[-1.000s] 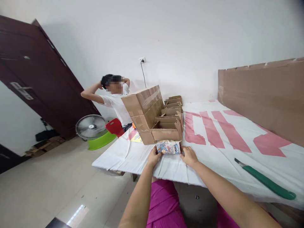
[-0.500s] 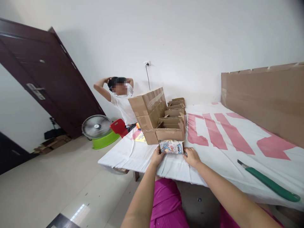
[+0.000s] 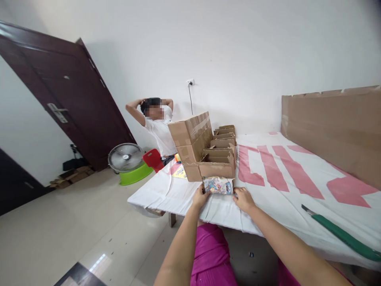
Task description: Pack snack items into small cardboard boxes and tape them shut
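Note:
A small packet with a colourful cartoon print (image 3: 218, 185) lies lengthwise on the white cloth, just in front of a cardboard box structure (image 3: 216, 170). At its left end is my left hand (image 3: 200, 197), fingers closed against the edge. My right hand (image 3: 244, 200) grips the right end, its fingers curled and partly hidden. The structure has a row of open compartments, with a taller closed stack of boxes (image 3: 190, 135) along its left side.
A green-handled utility knife (image 3: 342, 232) with its blade out lies on the cloth-covered table (image 3: 268, 214) at right. A long cardboard panel (image 3: 330, 127) stands behind it. Across the table sits a person in a white shirt (image 3: 160, 135). A fan (image 3: 126, 157) and red chair (image 3: 153, 159) stand left.
The whole view has shifted slightly, so things appear a little further right. Both hands stay at the ends of the packet, which keeps its place before the boxes.

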`<move>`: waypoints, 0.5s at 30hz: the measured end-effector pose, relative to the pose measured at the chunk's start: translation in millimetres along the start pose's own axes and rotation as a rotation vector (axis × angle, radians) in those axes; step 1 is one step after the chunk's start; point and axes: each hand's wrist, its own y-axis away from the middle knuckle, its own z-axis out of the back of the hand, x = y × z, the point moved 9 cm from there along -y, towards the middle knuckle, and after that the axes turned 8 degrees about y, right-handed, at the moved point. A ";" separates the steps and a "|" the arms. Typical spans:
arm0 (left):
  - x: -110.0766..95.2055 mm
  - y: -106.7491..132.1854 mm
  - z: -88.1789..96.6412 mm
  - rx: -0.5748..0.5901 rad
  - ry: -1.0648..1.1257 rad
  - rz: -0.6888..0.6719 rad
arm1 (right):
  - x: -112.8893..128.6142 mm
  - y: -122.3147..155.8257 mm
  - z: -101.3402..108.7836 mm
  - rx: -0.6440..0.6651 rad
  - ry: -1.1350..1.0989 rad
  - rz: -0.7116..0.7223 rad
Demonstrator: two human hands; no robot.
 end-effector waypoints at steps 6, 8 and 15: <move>-2.4 2.5 1.9 -0.004 -0.034 0.010 | 1.3 -0.3 -0.4 -0.002 0.026 0.008; -2.2 2.4 1.7 -0.002 -0.036 0.017 | 1.6 -0.1 -1.2 0.002 0.038 0.011; -1.0 3.6 1.1 -0.005 -0.008 0.035 | 3.3 4.0 -3.9 0.025 0.092 0.039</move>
